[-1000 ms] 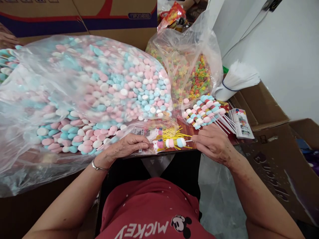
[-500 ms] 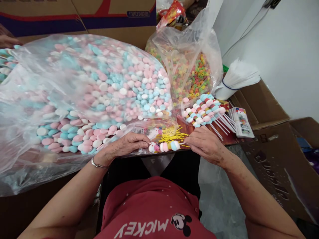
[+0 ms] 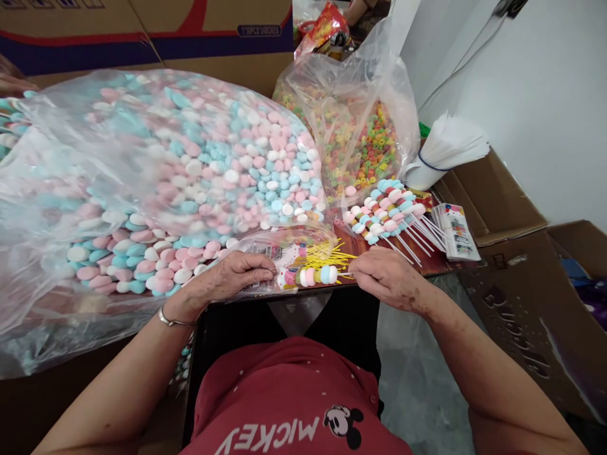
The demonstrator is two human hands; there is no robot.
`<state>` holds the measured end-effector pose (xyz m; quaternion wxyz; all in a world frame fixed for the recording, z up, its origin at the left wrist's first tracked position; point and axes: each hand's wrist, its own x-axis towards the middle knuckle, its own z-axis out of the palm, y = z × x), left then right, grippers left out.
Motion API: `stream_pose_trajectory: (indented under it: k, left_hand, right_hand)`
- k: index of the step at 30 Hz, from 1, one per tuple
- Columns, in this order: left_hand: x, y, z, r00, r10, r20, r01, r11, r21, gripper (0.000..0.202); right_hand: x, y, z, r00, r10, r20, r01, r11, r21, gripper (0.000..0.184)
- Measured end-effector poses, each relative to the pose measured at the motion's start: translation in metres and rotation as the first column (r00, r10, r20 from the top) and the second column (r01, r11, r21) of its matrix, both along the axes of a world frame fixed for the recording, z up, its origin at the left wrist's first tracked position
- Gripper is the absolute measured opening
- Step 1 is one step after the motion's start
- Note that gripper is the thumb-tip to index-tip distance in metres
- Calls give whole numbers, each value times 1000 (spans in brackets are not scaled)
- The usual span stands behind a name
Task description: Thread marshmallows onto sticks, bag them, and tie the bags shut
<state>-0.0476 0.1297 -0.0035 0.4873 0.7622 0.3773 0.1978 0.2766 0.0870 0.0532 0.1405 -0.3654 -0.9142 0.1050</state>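
Between my hands, at the table's front edge, a marshmallow skewer (image 3: pixel 329 275) lies level, with pink, white and blue pieces and yellowish rings. Its stick end is pinched in my closed right hand (image 3: pixel 389 278). At the other end, my left hand (image 3: pixel 246 273) has thumb and fingers closed on the tip of a small clear bag with a pink and white print (image 3: pixel 287 278). The bag seems to cover the skewer; how far it reaches is hard to see. Yellow twist ties (image 3: pixel 327 253) lie just behind. Finished-looking marshmallow skewers (image 3: pixel 386 212) are piled beyond my right hand.
A big clear bag of marshmallows (image 3: pixel 199 158) spreads over the left and middle. Behind the skewers stands a bag of coloured gummy rings (image 3: pixel 374 139). A white mug (image 3: pixel 422 172) holds white sticks; printed cards (image 3: pixel 458 232) lie beside it. Another person's hand (image 3: pixel 13 82) shows far left.
My left hand has shifted slightly left with the bag's printed end, a little farther from my right hand. More yellowish rings show at the skewer's left end.
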Motion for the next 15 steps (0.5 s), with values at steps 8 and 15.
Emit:
stream_pose_trajectory:
  k: [8, 15]
  left_hand:
    - [1, -3, 2, 999, -48, -17, 49, 997, 52, 22]
    - [6, -5, 4, 989, -127, -80, 127, 992, -10, 28]
  right_hand:
    - [-6, 0, -7, 1000, -2, -8, 3, 990, 138, 28]
    - [-15, 1, -4, 998, 40, 45, -57, 883, 466, 27]
